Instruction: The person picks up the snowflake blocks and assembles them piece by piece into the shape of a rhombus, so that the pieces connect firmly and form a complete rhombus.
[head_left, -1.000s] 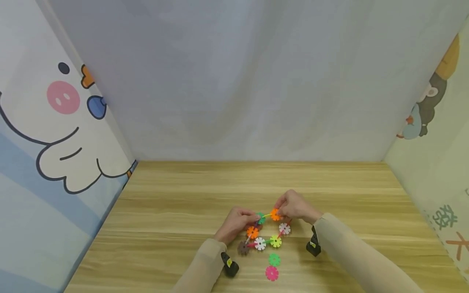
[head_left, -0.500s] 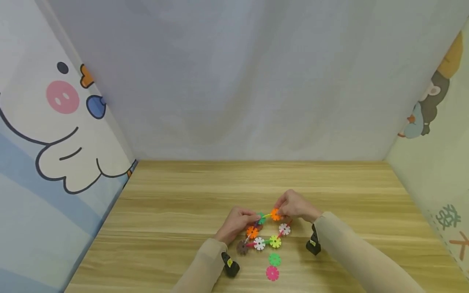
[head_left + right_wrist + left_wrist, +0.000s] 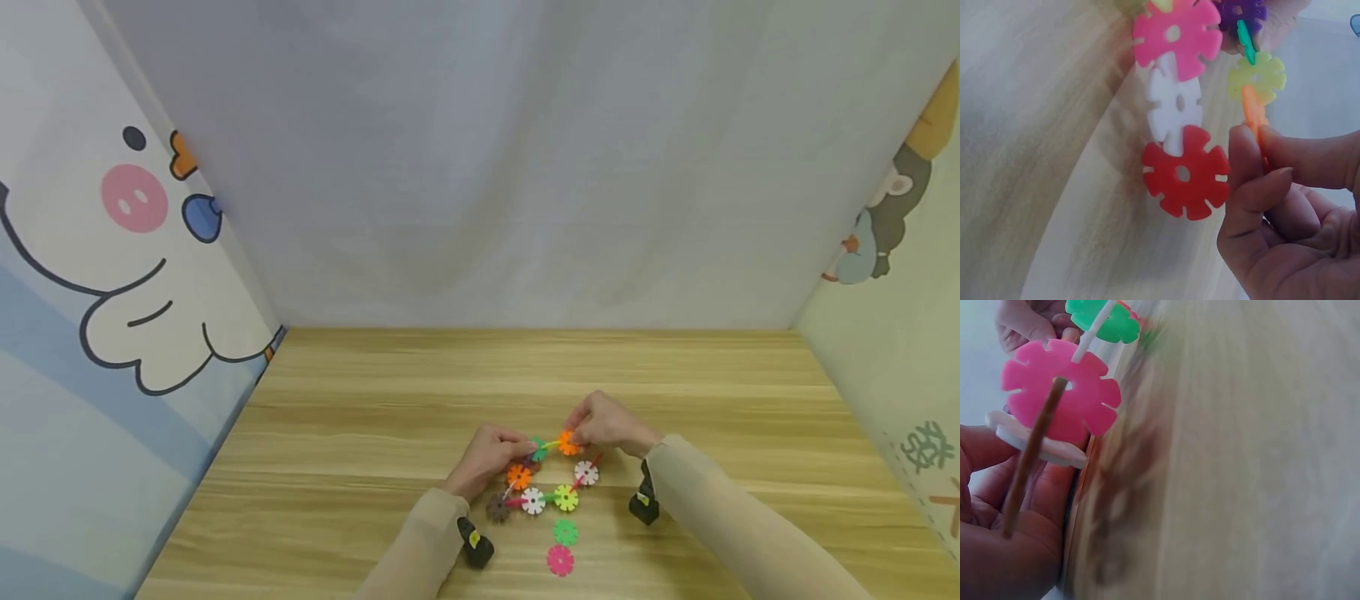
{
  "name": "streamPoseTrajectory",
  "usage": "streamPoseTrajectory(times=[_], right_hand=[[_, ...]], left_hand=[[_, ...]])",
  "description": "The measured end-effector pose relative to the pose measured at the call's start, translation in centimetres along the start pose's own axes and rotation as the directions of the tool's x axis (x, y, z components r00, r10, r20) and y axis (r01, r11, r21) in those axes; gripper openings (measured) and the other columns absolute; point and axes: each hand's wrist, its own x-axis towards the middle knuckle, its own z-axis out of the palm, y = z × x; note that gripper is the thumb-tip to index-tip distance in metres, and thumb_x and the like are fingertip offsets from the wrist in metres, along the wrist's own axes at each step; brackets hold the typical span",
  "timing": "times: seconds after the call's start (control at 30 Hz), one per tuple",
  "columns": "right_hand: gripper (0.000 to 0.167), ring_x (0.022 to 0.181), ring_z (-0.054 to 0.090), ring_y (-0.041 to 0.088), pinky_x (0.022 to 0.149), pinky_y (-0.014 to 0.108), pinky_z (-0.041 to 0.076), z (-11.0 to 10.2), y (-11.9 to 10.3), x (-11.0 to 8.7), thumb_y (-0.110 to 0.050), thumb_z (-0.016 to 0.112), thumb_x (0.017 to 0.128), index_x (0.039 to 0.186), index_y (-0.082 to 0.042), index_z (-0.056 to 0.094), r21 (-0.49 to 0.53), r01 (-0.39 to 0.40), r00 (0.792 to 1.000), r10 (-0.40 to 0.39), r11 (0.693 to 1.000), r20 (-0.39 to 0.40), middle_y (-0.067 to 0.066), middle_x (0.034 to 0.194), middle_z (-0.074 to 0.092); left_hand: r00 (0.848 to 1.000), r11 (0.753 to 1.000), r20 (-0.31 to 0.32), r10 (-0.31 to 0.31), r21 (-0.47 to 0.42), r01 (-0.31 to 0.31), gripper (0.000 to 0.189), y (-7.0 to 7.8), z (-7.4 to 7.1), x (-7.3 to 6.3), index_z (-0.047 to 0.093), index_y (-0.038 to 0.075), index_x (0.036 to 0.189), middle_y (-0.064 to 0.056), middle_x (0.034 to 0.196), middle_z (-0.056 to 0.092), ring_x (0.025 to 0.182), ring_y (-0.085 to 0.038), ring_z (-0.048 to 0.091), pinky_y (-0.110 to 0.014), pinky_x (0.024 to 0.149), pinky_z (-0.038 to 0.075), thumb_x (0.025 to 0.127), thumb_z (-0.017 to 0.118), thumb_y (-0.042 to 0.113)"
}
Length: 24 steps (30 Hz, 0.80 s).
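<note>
Slotted plastic snowflake discs form a bent chain, interlocked edge to edge, in the head view. My left hand (image 3: 491, 457) pinches the chain beside a teal green disc (image 3: 537, 450). At the chain's right end, my right hand (image 3: 609, 421) pinches an orange disc (image 3: 1254, 115) between thumb and forefinger. A yellow disc (image 3: 1257, 77) links that orange disc toward the left hand. The other end carries a red disc (image 3: 1186, 173), joined to a white disc (image 3: 1175, 105), and sits just left of the right hand's fingers. A pink disc (image 3: 1060, 387) shows in front of the left hand.
A loose green disc (image 3: 566, 532) and a loose pink disc (image 3: 560, 561) lie on the wooden table (image 3: 337, 400) in front of the chain. A pale curtain (image 3: 480, 183) hangs behind the table, and cartoon-printed panels (image 3: 142, 267) stand at both sides.
</note>
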Motion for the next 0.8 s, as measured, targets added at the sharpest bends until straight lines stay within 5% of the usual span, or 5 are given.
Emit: streamPoseTrajectory(times=[0.3, 0.8], right_hand=[[0.018, 0.061, 0.063, 0.02, 0.058, 0.035, 0.054, 0.04, 0.04, -0.17, 0.013, 0.06, 0.079, 0.094, 0.009, 0.067, 0.047, -0.011, 1.0, 0.011, 0.999, 0.006, 0.012, 0.073, 0.066], [0.016, 0.063, 0.063, 0.02, 0.059, 0.035, 0.053, -0.54, 0.27, -0.55, 0.008, 0.059, 0.08, 0.095, 0.008, 0.067, 0.041, 0.013, 0.999, -0.015, 0.999, 0.045, 0.011, 0.076, 0.066]], left_hand=[[0.999, 0.999, -0.045, 0.003, 0.041, -0.001, 0.014, 0.21, 0.05, -0.13, 0.075, 0.0, 0.083, -0.007, 0.076, 0.069, 0.062, -0.009, 0.054, -0.023, 0.056, 0.044, 0.086, 0.071, 0.012], [0.998, 0.994, 0.063, -0.03, -0.101, 0.036, 0.014, -0.04, -0.26, -0.14, 0.074, -0.003, 0.09, -0.014, 0.082, 0.07, 0.073, -0.018, 0.067, -0.027, 0.064, 0.053, 0.088, 0.068, 0.01]])
